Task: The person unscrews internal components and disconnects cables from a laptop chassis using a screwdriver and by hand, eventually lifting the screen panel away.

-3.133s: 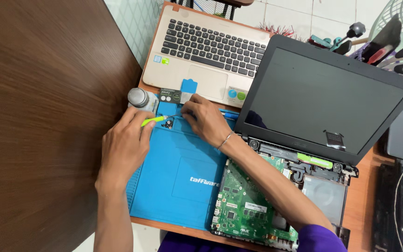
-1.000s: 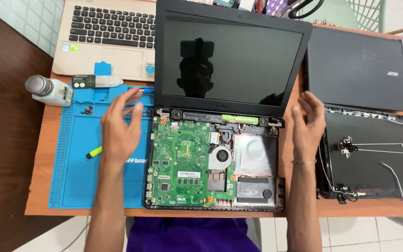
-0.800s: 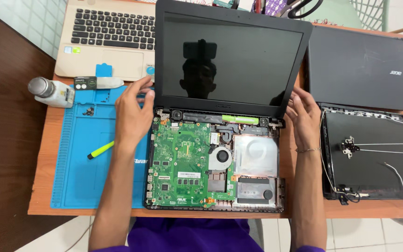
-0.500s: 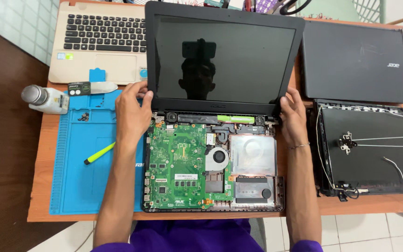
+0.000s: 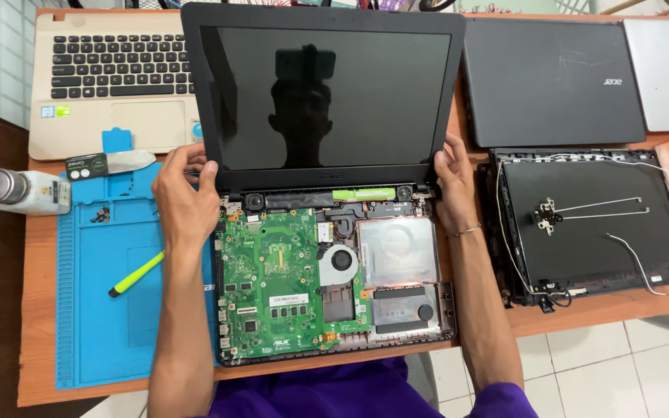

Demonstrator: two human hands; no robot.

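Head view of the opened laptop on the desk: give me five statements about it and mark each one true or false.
1. Both hands grip the screen's lower corners. True: the left hand and right hand hold the black screen at either side.
2. The base is covered. False: the green motherboard and fan lie exposed.
3. The yellow-green tool lies on the blue mat. True.
4. The screen is lit. False: it is dark, showing only a reflection.
5. The gold laptop is closed. False: its keyboard shows.
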